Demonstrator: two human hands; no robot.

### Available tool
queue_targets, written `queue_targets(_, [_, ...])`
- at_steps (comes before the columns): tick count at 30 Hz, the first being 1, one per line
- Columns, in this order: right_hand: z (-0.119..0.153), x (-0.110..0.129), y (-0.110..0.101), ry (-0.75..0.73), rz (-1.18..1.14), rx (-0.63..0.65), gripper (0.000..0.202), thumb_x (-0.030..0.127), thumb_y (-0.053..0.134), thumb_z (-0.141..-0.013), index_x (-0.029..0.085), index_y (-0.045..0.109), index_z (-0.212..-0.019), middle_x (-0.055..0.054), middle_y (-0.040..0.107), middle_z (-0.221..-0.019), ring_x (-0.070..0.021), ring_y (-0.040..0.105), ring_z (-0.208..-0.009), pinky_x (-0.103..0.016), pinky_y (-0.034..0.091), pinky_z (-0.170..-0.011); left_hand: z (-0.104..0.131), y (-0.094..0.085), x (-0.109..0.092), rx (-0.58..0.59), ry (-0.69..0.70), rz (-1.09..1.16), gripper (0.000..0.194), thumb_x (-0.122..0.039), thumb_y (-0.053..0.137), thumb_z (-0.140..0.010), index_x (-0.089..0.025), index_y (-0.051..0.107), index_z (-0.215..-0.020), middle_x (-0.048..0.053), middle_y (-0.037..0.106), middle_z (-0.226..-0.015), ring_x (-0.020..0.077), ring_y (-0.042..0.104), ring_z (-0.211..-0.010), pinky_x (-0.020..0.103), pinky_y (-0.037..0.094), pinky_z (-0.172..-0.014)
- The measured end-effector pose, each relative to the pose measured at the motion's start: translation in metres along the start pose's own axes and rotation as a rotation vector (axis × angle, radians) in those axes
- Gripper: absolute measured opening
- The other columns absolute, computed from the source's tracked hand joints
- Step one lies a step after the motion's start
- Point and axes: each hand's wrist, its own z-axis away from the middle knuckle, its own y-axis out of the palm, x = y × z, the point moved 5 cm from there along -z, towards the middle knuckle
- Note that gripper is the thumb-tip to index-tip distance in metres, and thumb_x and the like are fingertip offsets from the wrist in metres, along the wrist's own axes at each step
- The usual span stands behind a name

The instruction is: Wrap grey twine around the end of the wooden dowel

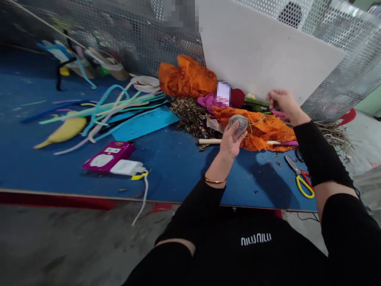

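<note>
Winding looks partway done, head view: left hand [231,140] cups a grey ball of yarn [238,122], fingers curled round its lower side, held above the blue counter [166,159]. A thin green thread [256,120] runs from the ball toward the right hand [282,100], raised and pinched shut, seemingly on the thread's end; the grip itself is blurred. The ball is already wrapped full and round. Orange fabric [262,129] and a wooden stick [211,141] lie close behind. Scissors [300,176] sit near the counter's front edge. Open counter lies left of the hands, before the purple packet [108,155].
</note>
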Motion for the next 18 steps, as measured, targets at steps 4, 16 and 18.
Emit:
queue_targets(4, [-0.046, 0.03, -0.003, -0.088, 0.152, -0.047, 0.011, 0.009, 0.06, -0.092, 0.016, 0.069, -0.094, 0.003, 0.066, -0.069, -0.0061, 0.056, -0.056, -0.019, 0.052, -0.058, 0.006, 0.004, -0.007, 0.061, -0.005, 0.048, 0.024, -0.039, 0.063, -0.095, -0.023, 0.068, -0.112, 0.005, 0.078, -0.124, 0.0241, 0.07, -0.127, 0.038, 0.058, -0.105])
queue_targets(16, [-0.014, 0.019, 0.038, -0.045, -0.069, 0.483, 0.023, 0.026, 0.064, -0.098, 0.016, 0.065, -0.078, 0.008, 0.054, -0.053, -0.0038, 0.047, -0.046, -0.016, 0.039, -0.047, 0.025, 0.018, -0.013, 0.198, 0.027, 0.327, 0.042, -0.042, 0.085, -0.075, -0.021, 0.073, -0.109, 0.007, 0.079, -0.121, 0.0323, 0.062, -0.139, 0.046, 0.051, -0.115])
queue_targets(18, [-0.051, 0.029, 0.01, -0.089, -0.198, 0.159, 0.029, 0.027, 0.052, -0.105, 0.021, 0.062, -0.079, 0.009, 0.046, -0.053, -0.0071, 0.042, -0.045, -0.021, 0.039, -0.046, 0.024, 0.017, -0.009, 0.163, -0.011, 0.344, 0.036, -0.04, 0.082, -0.079, -0.021, 0.073, -0.109, 0.006, 0.08, -0.117, 0.0314, 0.063, -0.138, 0.046, 0.05, -0.116])
